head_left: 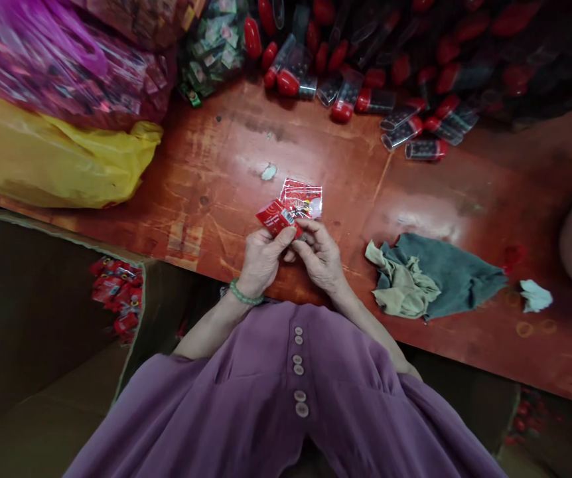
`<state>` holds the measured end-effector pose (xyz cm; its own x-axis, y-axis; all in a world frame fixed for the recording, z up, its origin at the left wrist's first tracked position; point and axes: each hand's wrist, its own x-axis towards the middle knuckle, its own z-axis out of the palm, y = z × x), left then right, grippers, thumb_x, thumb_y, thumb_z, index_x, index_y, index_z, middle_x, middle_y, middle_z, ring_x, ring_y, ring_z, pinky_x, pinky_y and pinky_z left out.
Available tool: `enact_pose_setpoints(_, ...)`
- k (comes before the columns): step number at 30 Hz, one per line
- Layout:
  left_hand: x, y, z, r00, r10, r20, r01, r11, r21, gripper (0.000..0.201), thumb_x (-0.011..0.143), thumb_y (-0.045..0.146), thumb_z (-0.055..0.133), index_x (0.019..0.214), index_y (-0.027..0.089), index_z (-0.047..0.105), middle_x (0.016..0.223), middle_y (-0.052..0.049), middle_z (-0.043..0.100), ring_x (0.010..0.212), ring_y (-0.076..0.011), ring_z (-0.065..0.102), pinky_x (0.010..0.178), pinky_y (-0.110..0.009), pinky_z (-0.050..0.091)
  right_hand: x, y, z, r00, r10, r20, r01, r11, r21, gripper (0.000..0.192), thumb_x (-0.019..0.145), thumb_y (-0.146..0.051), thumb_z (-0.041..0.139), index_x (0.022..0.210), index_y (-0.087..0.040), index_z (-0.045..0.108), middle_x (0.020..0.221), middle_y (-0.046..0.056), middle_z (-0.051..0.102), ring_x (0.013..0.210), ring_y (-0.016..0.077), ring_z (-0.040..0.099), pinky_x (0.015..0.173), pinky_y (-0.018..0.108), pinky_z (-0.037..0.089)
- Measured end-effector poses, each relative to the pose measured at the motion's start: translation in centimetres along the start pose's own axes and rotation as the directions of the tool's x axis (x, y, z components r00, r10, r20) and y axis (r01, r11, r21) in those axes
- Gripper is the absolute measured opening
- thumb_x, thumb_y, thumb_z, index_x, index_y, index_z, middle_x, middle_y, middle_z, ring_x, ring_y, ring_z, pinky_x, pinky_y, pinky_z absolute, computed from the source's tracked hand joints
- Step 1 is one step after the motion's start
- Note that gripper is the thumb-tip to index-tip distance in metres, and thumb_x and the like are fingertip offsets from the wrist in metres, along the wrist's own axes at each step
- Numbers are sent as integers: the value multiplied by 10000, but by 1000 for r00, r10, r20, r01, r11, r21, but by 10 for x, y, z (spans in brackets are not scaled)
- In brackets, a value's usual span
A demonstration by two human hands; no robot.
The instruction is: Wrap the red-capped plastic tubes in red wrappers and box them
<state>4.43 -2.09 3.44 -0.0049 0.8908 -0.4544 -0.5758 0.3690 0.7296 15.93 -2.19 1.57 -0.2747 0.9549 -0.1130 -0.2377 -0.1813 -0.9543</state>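
Note:
My left hand, with a green bead bracelet at the wrist, pinches a small red printed card between thumb and fingers. A barcode-like patch and white lettering show on the card. My right hand meets the left at the card's lower right end, its fingers curled and pressed together. Whatever lies between those right fingertips is hidden. Just beyond the fingers is a red printed packet in shiny clear film, partly covered by the card. I cannot tell whether it rests on the table or is touched by the fingers.
Many clear tubes with red caps are heaped at the back of the wooden table. Plastic bags, purple and yellow, fill the left. Cloths lie at right. A cardboard box holds red packets below.

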Motion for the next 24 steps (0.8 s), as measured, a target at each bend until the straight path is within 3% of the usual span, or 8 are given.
enact_pose_setpoints(8, -7, 0, -4, 994, -78, 78, 76, 997, 26, 387, 644, 479, 844, 687, 129, 684, 594, 12, 619, 498, -63, 509, 508, -206, 417, 1, 2, -10, 997, 75, -10, -74, 994, 77, 375, 756, -442, 793, 978, -238, 570, 712, -67, 704, 473, 83, 641, 480, 202, 546)
enact_pose_setpoints(15, -11, -1, -8, 991, -72, 111, 71, 997, 13, 356, 668, 454, 836, 685, 130, 690, 616, 4, 631, 553, -74, 526, 560, -218, 446, -1, 6, -10, 999, 2, -32, -2, 1000, -7, 371, 712, -425, 830, 927, -237, 593, 696, -64, 710, 472, 105, 651, 465, 226, 561)
enact_pose_setpoints(17, -16, 3, -14, 992, -59, 107, 53, 997, 59, 351, 677, 465, 826, 711, 135, 711, 645, -6, 664, 581, -90, 566, 599, -231, 482, -2, 5, -7, 1000, -26, 13, 27, 997, -72, 362, 731, -445, 812, 948, -239, 607, 720, -54, 716, 520, 112, 669, 506, 237, 575)
enact_pose_setpoints(20, -36, 22, -34, 998, -4, 61, -12, 962, 271, 304, 733, 428, 795, 863, 155, 762, 838, -50, 755, 774, -163, 686, 805, -310, 556, -7, -3, -6, 977, -88, 194, 139, 952, -271, 340, 790, -436, 770, 1029, -234, 636, 788, -20, 738, 652, 128, 705, 628, 258, 592)
enact_pose_setpoints(22, -58, 43, -60, 995, 92, -40, -65, 890, 451, 311, 768, 405, 769, 979, 176, 768, 976, -69, 773, 894, -208, 711, 909, -372, 551, -8, -11, -10, 955, -159, 252, 263, 849, -459, 277, 856, -398, 714, 1062, -223, 651, 835, 10, 749, 722, 142, 710, 688, 277, 582)
enact_pose_setpoints(23, -71, 55, -77, 974, 182, -135, -83, 841, 535, 315, 780, 413, 752, 998, 186, 768, 981, -67, 777, 891, -216, 716, 898, -381, 558, -7, -16, -15, 945, -213, 250, 320, 767, -556, 237, 887, -381, 681, 1057, -217, 660, 857, 27, 751, 757, 154, 710, 715, 293, 576)
enact_pose_setpoints(24, -84, 67, -97, 926, 290, -242, -76, 771, 632, 305, 787, 412, 741, 1004, 199, 767, 979, -54, 779, 893, -216, 715, 875, -376, 565, -5, -20, -20, 933, -268, 242, 361, 668, -651, 210, 911, -365, 650, 1050, -209, 669, 892, 47, 755, 810, 171, 710, 756, 317, 569)
